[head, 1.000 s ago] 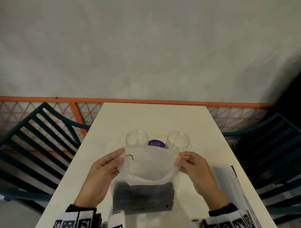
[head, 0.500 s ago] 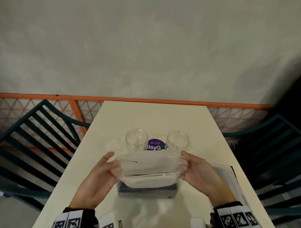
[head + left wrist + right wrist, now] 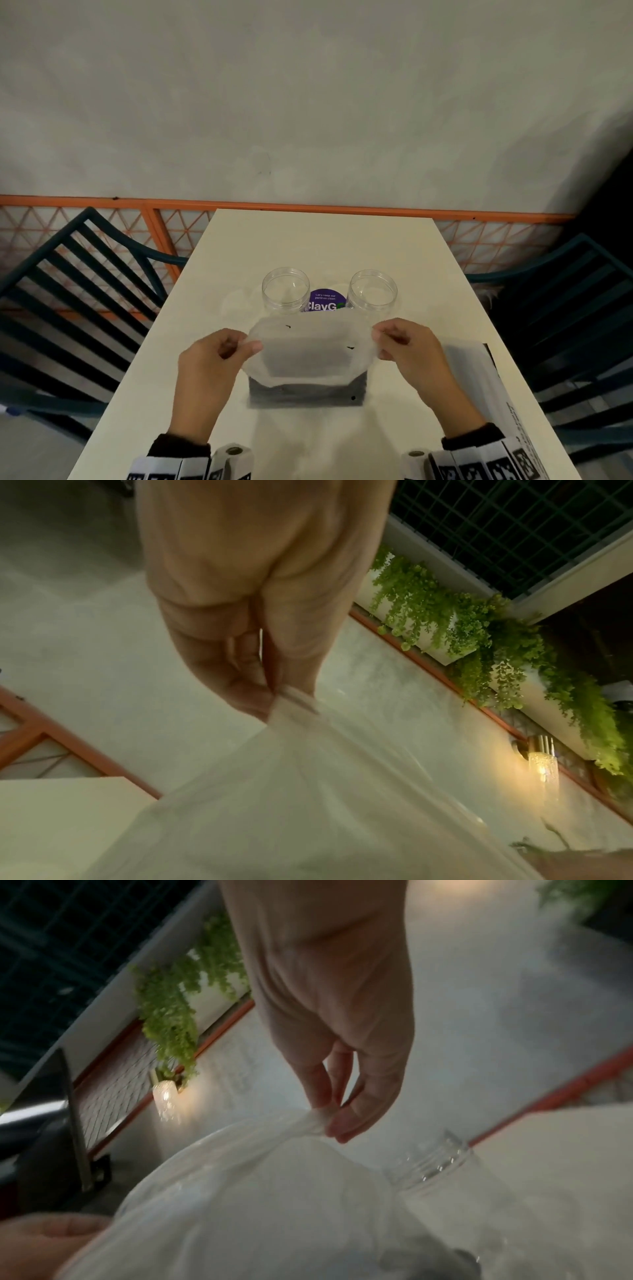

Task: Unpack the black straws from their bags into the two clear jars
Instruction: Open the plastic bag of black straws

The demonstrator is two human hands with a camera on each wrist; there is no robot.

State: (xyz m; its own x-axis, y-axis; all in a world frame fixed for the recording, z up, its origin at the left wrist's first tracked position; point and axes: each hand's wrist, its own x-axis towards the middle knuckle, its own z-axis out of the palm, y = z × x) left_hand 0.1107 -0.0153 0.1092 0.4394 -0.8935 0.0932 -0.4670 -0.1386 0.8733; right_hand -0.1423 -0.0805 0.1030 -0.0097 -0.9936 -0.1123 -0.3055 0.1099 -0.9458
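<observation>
Two hands: left hand (image 3: 209, 363) and right hand (image 3: 409, 349) each pinch a side of the bag (image 3: 308, 356) mouth, pulled wide open.
Straws: black straws (image 3: 305, 390) lie inside the bag's lower part, resting on the table (image 3: 308, 240).
Beside: another bag (image 3: 479, 383) lies flat at the right edge.
Jars: left jar (image 3: 286, 291) and right jar (image 3: 373, 293) stand just beyond, a purple sticker (image 3: 325, 303) between them.
Room: dark chairs (image 3: 68, 291) flank the table; orange railing (image 3: 102, 202), grey wall (image 3: 308, 102) behind.
Change: a second ago the bag was held higher with its mouth narrower; now it sits lower, stretched open.

Café terrace (slatted chairs (image 3: 85, 291), planters (image 3: 479, 631))
</observation>
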